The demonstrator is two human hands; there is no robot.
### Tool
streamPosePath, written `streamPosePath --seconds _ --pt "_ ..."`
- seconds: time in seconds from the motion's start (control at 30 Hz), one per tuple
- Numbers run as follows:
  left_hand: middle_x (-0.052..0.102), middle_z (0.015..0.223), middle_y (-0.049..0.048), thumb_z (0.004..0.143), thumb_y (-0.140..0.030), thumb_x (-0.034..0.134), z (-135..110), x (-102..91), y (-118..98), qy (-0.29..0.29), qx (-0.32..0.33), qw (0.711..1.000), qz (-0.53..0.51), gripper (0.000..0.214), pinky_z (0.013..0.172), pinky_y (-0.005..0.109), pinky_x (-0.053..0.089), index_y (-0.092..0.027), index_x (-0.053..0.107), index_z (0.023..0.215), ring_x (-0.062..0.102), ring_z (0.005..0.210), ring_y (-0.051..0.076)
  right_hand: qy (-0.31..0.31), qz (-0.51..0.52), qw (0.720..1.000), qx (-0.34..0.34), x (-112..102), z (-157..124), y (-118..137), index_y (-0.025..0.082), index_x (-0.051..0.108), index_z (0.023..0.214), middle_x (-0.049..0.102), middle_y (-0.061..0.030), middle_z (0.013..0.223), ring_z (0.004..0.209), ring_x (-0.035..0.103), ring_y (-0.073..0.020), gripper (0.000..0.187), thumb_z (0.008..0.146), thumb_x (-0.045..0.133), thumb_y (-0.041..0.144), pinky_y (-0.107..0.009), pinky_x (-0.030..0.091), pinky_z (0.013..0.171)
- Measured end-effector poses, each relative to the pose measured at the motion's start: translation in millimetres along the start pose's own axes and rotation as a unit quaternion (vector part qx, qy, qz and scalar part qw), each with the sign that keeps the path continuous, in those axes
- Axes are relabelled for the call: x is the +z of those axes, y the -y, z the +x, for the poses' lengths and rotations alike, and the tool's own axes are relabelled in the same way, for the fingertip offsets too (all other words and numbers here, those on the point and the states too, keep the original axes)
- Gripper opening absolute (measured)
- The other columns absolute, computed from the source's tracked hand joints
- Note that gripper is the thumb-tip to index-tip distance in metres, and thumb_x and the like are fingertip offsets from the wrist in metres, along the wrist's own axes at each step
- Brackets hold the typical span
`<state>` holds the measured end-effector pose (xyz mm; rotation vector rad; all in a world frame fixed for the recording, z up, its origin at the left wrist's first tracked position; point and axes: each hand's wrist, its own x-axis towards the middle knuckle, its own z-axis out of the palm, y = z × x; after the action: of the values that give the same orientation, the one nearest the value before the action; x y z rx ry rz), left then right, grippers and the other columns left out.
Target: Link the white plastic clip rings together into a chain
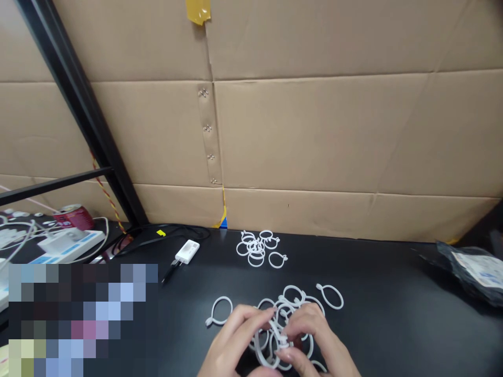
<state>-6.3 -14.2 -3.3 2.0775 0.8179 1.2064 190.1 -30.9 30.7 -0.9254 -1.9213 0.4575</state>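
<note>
My left hand point(231, 340) and my right hand point(318, 337) meet low in the head view, both closed on a white plastic curtain ring point(258, 350). The left fingers grip its loop, while the right thumb and fingers pinch around its small clip end. Under and behind the hands lies a loose pile of similar rings point(294, 288), partly hidden by my fingers. One single ring point(231, 310) rests to the left of the pile, and another ring point(342, 299) to its right. Farther back on the black table sits a smaller cluster of rings point(256, 255).
A white plug adapter point(187, 251) lies at left centre. Behind it on the left are a white power strip point(92, 242), cables and a red can point(74, 217). A dark plastic package point(471, 272) lies at right. A cardboard wall point(314, 131) closes off the back.
</note>
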Motion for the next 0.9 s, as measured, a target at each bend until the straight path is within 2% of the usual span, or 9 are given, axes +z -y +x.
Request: streamPosePath --seconds 0.13,0.37,0.57,0.73,0.9 --pt "0.06 0.103 0.0056 0.084 -0.051 0.058 -2 0.6 -1 -0.003 -0.001 1.0 0.0 0.045 0.083 0.026 0.049 -0.032 0.054 0.125 0.062 0.092 0.019 -0.029 -0.007 0.999 -0.041 0 3 2 0.027 0.055 0.088 0.062 0.0004 0.07 0.063 0.057 -0.0168 0.011 0.082 0.064 0.024 -0.025 0.051 0.058" --pt "0.06 0.101 0.0056 0.085 -0.057 0.051 0 -3.4 -11 0.005 0.006 1.0 0.011 0.047 0.08 0.026 0.05 -0.032 0.054 0.125 0.062 0.089 0.019 -0.027 -0.023 0.998 -0.054 0 4 4 0.027 0.053 0.087 0.06 -0.0002 0.068 0.063 0.054 -0.0177 0.006 0.088 0.057 0.031 -0.026 0.051 0.057" --pt "0.059 0.105 0.0079 0.092 -0.05 0.044 1 -1.1 -13 0.01 0.047 0.999 0.022 0.041 0.083 0.03 0.05 -0.033 0.051 0.129 0.062 0.093 0.019 -0.013 -0.045 0.997 -0.062 -1 4 5 0.027 0.05 0.087 0.058 0.0002 0.068 0.063 0.054 -0.0173 0.01 0.091 0.051 0.036 -0.027 0.05 0.058" --pt "0.059 0.103 0.0065 0.09 -0.042 0.053 2 1.0 -12 0.003 0.042 0.999 0.013 0.033 0.083 0.027 0.05 -0.03 0.054 0.121 0.061 0.093 0.018 -0.009 -0.045 0.997 -0.065 0 2 1 0.027 0.05 0.092 0.059 0.0 0.071 0.062 0.054 -0.0173 0.008 0.088 0.056 0.031 -0.029 0.05 0.06" --pt "0.058 0.1 0.0061 0.091 -0.043 0.052 4 0.4 -15 0.003 0.036 0.999 0.011 0.03 0.082 0.026 0.049 -0.028 0.056 0.116 0.061 0.091 0.017 0.015 -0.06 0.996 -0.06 0 0 -4 0.027 0.05 0.096 0.061 -0.0002 0.073 0.068 0.056 -0.0184 0.019 0.084 0.06 0.017 -0.03 0.05 0.065"
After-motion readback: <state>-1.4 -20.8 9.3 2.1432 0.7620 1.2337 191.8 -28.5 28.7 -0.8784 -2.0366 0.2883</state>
